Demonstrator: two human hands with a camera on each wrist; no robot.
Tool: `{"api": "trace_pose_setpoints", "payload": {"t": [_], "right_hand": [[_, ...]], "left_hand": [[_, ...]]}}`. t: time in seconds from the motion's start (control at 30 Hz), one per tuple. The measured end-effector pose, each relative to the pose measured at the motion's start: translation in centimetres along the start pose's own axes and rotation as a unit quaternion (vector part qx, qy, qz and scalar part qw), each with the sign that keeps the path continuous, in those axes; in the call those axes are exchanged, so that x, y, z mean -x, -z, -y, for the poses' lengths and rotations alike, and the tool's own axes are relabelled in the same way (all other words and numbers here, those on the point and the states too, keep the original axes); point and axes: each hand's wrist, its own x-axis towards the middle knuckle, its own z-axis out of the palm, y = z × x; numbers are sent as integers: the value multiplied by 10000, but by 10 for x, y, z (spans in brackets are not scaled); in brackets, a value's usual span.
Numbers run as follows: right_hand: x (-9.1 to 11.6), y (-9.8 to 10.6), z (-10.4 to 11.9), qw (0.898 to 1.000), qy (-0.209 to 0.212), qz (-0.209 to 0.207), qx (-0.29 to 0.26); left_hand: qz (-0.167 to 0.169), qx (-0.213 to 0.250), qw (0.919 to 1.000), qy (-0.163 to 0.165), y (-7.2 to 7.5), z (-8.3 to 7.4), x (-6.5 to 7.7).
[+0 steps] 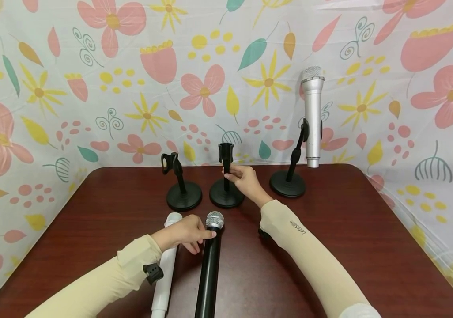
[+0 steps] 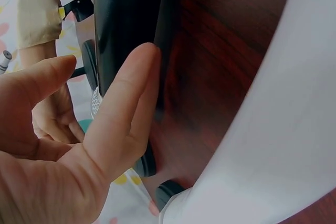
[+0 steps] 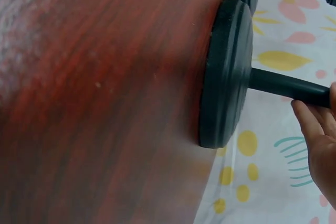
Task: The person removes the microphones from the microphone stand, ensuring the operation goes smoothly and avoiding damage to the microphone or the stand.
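Note:
My right hand (image 1: 245, 182) pinches the upright stem of the middle black microphone stand (image 1: 226, 196). That stand's round base rests on the table, and its clip holds no microphone. In the right wrist view, the fingers (image 3: 310, 121) meet the stem from one side. A black microphone (image 1: 209, 269) with a silver mesh head lies lengthwise on the table, below the middle stand. Over its neck is my left hand (image 1: 188, 230), thumb out, fingers loosely extended and not wrapped round it. Partly beneath the left wrist lies a white microphone (image 1: 165, 276).
On the left stands another black stand (image 1: 184, 196) with a bare clip. A third stand (image 1: 287, 184) on the right carries a silver-white microphone (image 1: 312, 119) upright. Behind the dark red wooden table (image 1: 353, 229) hangs a flowered cloth (image 1: 268, 35).

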Motion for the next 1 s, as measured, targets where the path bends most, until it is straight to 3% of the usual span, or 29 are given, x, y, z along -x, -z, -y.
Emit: {"api": "trace_pose_setpoints", "payload": {"t": [0.27,0.53,1.0], "right_hand": [[1,6,5,9992,31,225,326],[3,11,11,9973,-258,313,617],[9,23,18,9962,-279,517,640]], "left_hand": [[-35,-120,9999,-74,3,-3,0],[-69,-159,9997,-154,2,-2,-1],[-294,-346,9986,-270,5,-4,-2]]}}
